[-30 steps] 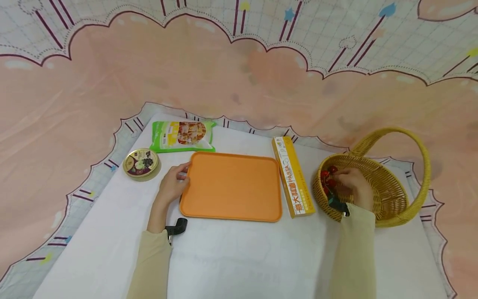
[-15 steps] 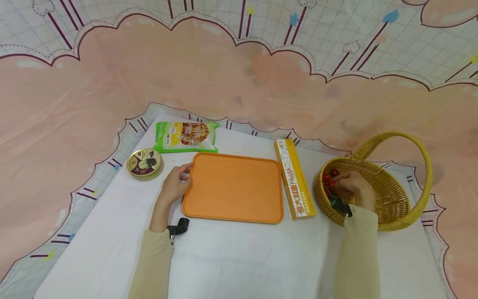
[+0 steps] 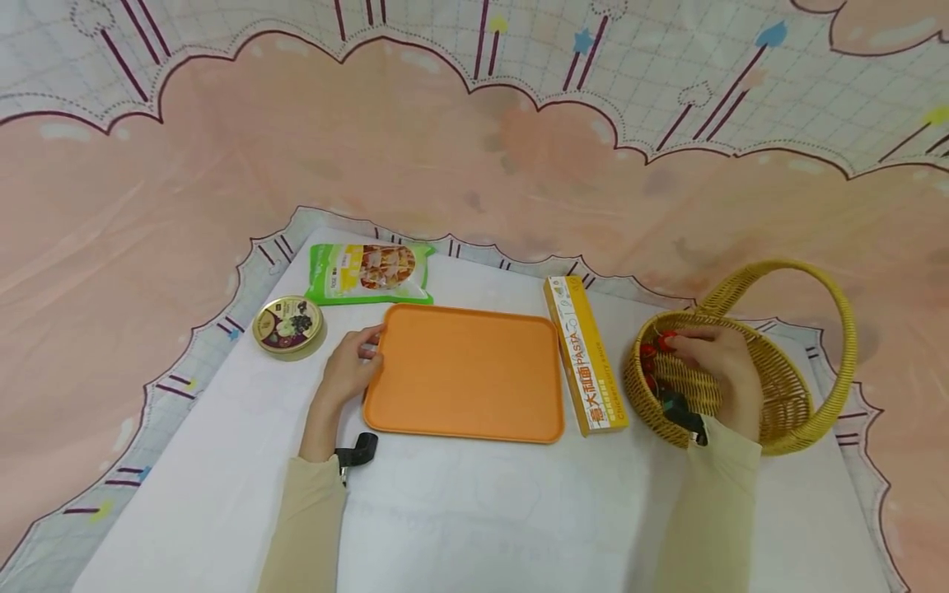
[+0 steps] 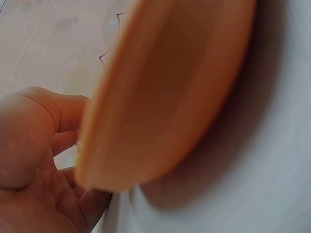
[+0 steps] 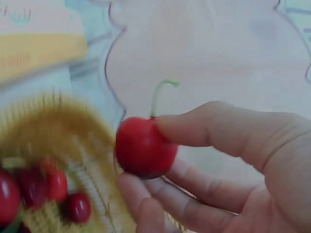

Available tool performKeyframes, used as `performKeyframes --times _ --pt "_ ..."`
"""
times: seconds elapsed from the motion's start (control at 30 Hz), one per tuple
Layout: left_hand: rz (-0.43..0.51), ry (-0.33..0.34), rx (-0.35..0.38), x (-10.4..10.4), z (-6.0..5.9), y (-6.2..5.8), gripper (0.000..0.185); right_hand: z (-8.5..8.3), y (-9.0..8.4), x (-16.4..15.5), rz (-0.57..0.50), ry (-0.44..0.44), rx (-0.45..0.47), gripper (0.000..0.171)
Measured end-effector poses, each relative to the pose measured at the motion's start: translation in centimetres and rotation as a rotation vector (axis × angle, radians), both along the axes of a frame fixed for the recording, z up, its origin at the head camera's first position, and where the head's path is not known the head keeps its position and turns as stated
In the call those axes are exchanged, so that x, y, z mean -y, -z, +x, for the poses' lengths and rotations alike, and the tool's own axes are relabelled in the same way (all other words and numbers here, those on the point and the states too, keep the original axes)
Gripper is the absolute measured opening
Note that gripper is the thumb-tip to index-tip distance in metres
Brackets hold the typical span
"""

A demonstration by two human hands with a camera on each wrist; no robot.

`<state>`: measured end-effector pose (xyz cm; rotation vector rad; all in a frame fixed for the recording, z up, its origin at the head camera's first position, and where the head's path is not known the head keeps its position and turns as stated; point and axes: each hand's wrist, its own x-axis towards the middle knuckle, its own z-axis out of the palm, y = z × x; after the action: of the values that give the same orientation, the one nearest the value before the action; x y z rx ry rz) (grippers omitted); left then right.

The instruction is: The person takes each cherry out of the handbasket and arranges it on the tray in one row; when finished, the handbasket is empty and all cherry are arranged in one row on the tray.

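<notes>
My right hand is over the wicker basket, a red cherry pinched between thumb and fingertips. A thin green stem rises from the cherry in the right wrist view. More red cherries lie at the basket's left end, below and beside the held one. On the other side, my left hand grips the left edge of an orange tray. The left wrist view shows the thumb at the tray's rim, with the other fingers partly hidden behind it.
A yellow pasta box lies between tray and basket. Behind the tray is a green-edged food bag, and a round gold tin sits left of my left hand. The basket's tall handle arches up at the right.
My right hand has drawn slightly right and up from the cherry pile, now with one cherry in its fingers. The left hand stays at the tray's edge; the head view has shifted slightly.
</notes>
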<state>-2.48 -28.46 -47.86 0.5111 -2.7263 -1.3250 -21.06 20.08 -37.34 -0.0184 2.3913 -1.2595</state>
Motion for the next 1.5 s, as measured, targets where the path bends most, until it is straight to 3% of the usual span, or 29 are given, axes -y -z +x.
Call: performKeyframes --times 0.13,0.33,0.57,0.83,1.07,1.5 --pt "-0.005 0.002 0.004 0.0 0.0 0.1 0.052 0.7 0.3 2.3 -0.156 0.024 -0.057 0.055" --pt "-0.006 0.005 0.005 0.0 -0.1 0.1 0.052 1.6 1.2 7.0 -0.214 0.032 -0.154 0.045" --pt "0.001 -0.003 -0.006 0.1 -0.2 0.1 0.053 2.0 2.2 13.2 -0.308 -0.002 -0.128 0.039" --pt "0.010 -0.007 0.006 0.0 -0.3 -0.1 0.053 3.1 4.7 20.5 -0.347 -0.064 -0.049 0.032" --pt "0.004 -0.004 -0.002 0.3 0.1 0.0 0.052 5.4 7.2 26.4 -0.355 -0.164 -0.043 0.025" --pt "0.003 -0.024 -0.004 0.3 0.0 0.3 0.052 6.8 8.9 32.5 -0.320 -0.147 -0.085 0.022"
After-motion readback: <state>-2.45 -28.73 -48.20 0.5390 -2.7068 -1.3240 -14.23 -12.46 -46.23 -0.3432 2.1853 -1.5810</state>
